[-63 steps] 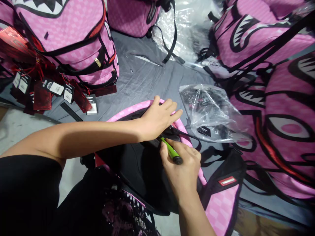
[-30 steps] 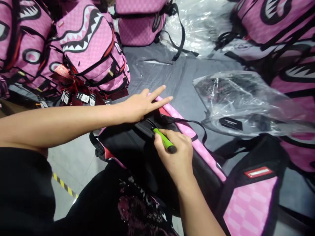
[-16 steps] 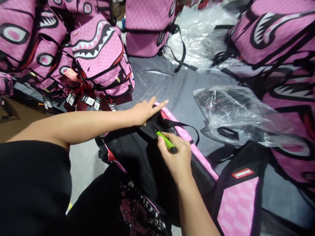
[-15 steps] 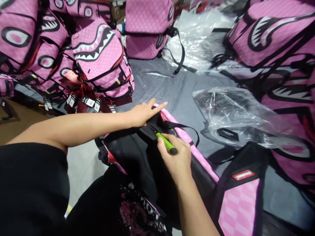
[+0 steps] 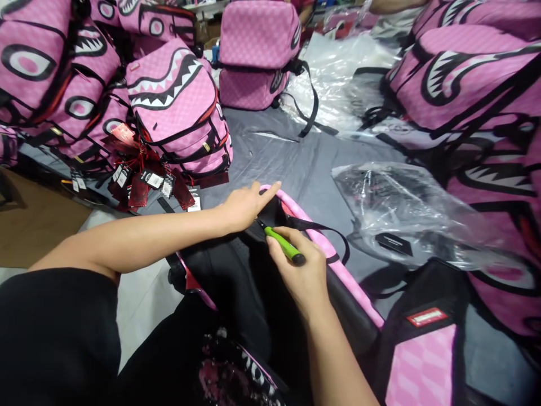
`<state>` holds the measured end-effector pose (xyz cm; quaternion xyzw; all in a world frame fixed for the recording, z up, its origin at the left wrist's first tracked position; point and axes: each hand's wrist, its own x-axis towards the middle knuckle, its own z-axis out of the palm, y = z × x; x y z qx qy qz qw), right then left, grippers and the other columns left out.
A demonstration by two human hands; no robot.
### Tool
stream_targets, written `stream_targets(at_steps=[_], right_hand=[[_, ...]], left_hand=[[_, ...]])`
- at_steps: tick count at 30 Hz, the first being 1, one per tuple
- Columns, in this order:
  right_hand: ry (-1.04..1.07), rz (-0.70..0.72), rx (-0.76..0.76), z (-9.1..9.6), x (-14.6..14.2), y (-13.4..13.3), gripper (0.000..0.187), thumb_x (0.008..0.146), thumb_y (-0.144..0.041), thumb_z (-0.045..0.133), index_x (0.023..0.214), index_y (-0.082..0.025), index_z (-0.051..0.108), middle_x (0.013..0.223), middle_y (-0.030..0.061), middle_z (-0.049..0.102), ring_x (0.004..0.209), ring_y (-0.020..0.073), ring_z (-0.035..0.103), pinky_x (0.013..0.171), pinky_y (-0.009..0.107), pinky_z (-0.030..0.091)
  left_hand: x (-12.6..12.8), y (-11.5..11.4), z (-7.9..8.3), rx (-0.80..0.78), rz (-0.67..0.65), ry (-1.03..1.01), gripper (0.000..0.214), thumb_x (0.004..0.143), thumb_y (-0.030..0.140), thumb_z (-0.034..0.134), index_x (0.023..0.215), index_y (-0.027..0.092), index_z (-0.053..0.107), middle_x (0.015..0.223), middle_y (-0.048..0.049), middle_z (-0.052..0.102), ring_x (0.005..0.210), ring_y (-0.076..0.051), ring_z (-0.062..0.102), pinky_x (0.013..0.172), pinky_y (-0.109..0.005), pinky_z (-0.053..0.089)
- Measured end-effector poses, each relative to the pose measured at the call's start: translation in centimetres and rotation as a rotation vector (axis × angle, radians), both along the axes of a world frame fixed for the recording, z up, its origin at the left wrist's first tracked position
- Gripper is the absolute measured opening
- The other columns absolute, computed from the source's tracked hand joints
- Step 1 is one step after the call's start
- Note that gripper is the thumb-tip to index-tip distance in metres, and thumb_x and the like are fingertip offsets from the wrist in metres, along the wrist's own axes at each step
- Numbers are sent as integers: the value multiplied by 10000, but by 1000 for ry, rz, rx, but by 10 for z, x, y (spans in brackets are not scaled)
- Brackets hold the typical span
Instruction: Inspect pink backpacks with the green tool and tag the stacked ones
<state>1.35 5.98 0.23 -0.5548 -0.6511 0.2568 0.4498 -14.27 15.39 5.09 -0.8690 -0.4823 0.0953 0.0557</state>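
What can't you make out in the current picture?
All in the head view:
- Tip of the green tool: lost against the dark bag near the left hand.
- Lower fingers of the right hand: hidden by the hand itself.
- Print on the tags: too small and blurred.
- End of the padded strap: cut off by the bottom edge.

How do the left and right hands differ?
The right hand grips a green-handled tool, while no tool shows in the left hand. The left hand has one finger stretched toward the bag's pink edge; the right hand's fingers are curled. Both are bare.
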Motion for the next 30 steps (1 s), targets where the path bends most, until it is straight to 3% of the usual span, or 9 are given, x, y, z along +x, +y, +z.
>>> stream_targets(at_steps=[5,11,16,21,30], right_hand=[[-74,43,-88,-3,-10,18,219,849,-379,621,992,-240,712,946,43,751,832,227,700,807,375,530],[-106,-51,84,-15,-18,18,194,860,-356,620,953,-222,724,957,45,756,854,223,703,821,388,508],[-102,-56,74,-18,-16,19,192,863,-353,629,963,-220,724,961,43,757,861,226,704,807,392,501],[-56,-40,50,-14,-15,19,182,851,-336,666,980,-223,726,965,38,754,871,221,696,822,386,497],[-142,-110,78,-12,-29,19,184,863,-334,657,981,-212,728,933,43,760,828,219,706,805,373,485]], left_hand=[[-1,2,-1,-23,16,-17,717,913,167,454,1551,198,128,1242,-153,523,938,-245,663,740,-339,512],[9,7,11,-159,64,31,963,844,236,628,1564,238,-11,1356,-184,450,1088,-301,605,816,-363,517],[14,12,14,-191,65,96,842,875,57,428,1565,218,-26,1321,-199,464,1075,-269,610,795,-327,508],[5,20,11,-254,-39,28,868,849,78,454,1563,209,-22,1269,-191,478,945,-240,649,738,-317,503],[10,30,17,-388,-10,30,904,848,98,490,1564,208,-52,1343,-235,432,995,-278,651,768,-332,490]])
